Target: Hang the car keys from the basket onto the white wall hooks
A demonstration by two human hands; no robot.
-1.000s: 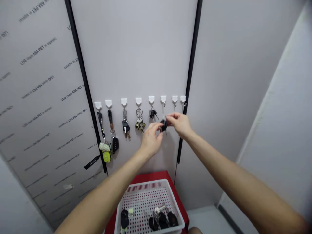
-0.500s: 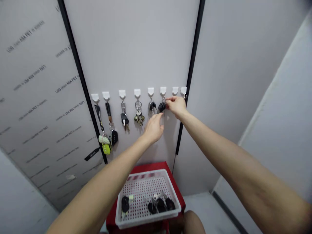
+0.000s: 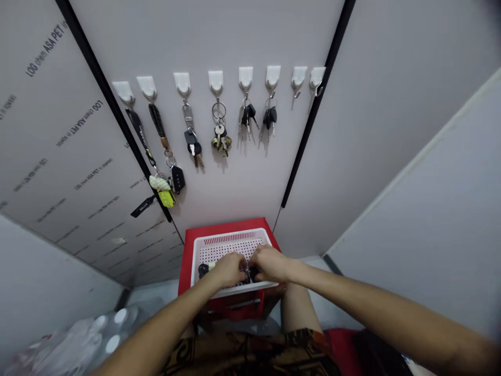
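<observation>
In the head view, the left hand [image 3: 229, 269] and right hand [image 3: 269, 262] have left the sixth hook [image 3: 273, 75], where black-headed keys [image 3: 270, 117] now hang, apparently settled; fingers curl narrowly at dark keys [image 3: 251, 273] inside the white basket [image 3: 234, 238], grip unclear.

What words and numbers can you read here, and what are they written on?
"LOG chem ASA PET in": on the left wall panel; the end of the line is cut off by the black strip.
Repeats lower down that panel: mostly too faint or blurred.
Black tag: pale lettering, too small to read.
Black key fob: tiny marks, unreadable.
No readable numbers.
</observation>
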